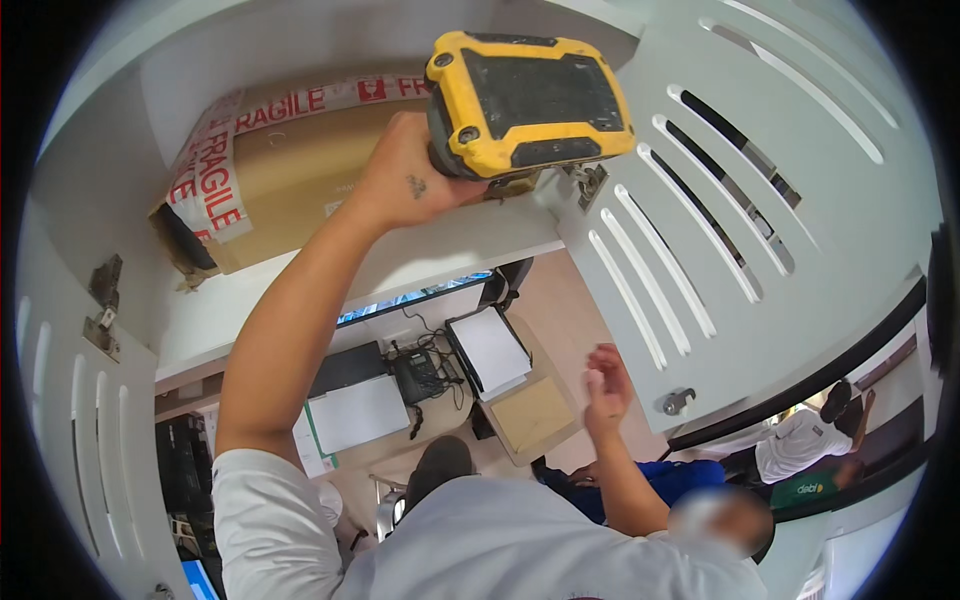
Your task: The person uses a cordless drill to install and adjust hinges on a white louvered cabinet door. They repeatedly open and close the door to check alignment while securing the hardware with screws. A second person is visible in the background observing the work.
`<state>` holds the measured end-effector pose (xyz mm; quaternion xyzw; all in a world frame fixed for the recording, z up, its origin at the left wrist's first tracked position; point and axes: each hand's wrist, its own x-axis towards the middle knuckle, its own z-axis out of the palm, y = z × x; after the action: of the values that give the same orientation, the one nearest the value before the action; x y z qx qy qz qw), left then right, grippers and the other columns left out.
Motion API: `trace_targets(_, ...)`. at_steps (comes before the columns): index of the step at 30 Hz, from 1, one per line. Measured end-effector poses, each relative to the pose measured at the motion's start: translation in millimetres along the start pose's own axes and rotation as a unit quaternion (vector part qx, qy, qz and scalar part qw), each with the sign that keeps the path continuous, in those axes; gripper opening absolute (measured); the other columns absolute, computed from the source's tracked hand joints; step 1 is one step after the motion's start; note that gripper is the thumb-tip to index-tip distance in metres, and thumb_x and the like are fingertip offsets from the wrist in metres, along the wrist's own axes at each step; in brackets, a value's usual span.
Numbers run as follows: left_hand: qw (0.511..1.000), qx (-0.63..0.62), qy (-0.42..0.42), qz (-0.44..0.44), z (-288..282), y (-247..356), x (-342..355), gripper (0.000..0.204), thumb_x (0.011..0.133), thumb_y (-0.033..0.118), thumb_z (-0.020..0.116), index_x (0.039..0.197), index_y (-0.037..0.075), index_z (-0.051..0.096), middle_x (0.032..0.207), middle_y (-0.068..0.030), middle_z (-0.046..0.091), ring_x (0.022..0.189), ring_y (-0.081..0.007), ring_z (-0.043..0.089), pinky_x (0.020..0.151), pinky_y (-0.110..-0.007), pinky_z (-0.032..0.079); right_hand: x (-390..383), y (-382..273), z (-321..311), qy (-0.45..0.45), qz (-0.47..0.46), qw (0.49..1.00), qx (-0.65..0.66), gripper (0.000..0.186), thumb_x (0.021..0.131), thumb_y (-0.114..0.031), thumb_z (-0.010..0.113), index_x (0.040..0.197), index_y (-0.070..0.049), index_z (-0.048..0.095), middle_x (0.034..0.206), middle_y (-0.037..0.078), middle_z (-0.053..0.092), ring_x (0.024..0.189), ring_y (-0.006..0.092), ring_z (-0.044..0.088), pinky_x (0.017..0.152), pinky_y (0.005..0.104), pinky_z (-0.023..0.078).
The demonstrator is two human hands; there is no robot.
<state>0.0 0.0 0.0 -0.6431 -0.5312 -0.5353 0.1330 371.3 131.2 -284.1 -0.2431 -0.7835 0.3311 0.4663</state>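
My left hand (410,175), raised in front of an open cabinet, is closed on a chunky yellow and black rugged-cased device (545,95) with screws at its corners. Its fingers are mostly hidden behind the case, and I cannot tell exactly what kind of device it is. Behind it, a brown cardboard box (290,175) bound with red and white printed tape lies on the white cabinet shelf (450,245). Lower down, my right hand (608,390) hangs in the air beside the right cabinet door, its fingers loosely bent and apart, holding nothing.
Slotted doors stand open on the right (690,230) and left (85,400). Below is a desk with papers (355,412), a black desk phone (415,375), cables, a paper tray (490,350) and a tan folder (530,415). Other people (800,445) are at the lower right.
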Motion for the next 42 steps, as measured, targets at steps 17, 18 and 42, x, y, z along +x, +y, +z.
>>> trace_targets(17,0.996,0.007,0.039,-0.075,-51.5,70.2,-63.3,0.026,0.09,0.009,0.081,0.115,0.005,0.076,0.112,-0.0048,0.077,0.102,-0.0151,0.069,0.091,-0.031,0.056,70.6,-201.3,-107.3,-0.103,-0.15,0.98,0.078,0.083,0.082,-0.021,0.084,0.152,0.005,0.047,0.15,0.023,0.053,0.139,0.0398,0.052,0.115,0.0447,0.04)
trace_targets(18,0.992,-0.014,0.07,-0.105,-57.8,82.1,-77.5,0.025,0.089,0.006,0.08,0.114,0.005,0.075,0.113,-0.0072,0.077,0.104,-0.0177,0.07,0.093,-0.033,0.056,70.6,-205.4,-101.9,-0.105,-0.168,0.979,0.052,0.082,0.082,-0.022,0.084,0.152,0.003,0.048,0.149,0.024,0.053,0.138,0.0412,0.051,0.114,0.0457,0.041)
trace_targets(42,0.951,-0.055,0.26,-0.159,-138.6,195.1,-257.8,0.029,0.092,0.006,0.066,0.12,0.0,0.06,0.122,-0.0225,0.066,0.117,-0.0368,0.065,0.114,-0.058,0.046,103.4,-283.3,118.1,0.004,-0.291,0.954,-0.076,0.1,0.083,-0.039,0.084,0.163,-0.005,0.034,0.167,0.026,0.024,0.149,0.0429,0.033,0.115,0.0693,0.032)
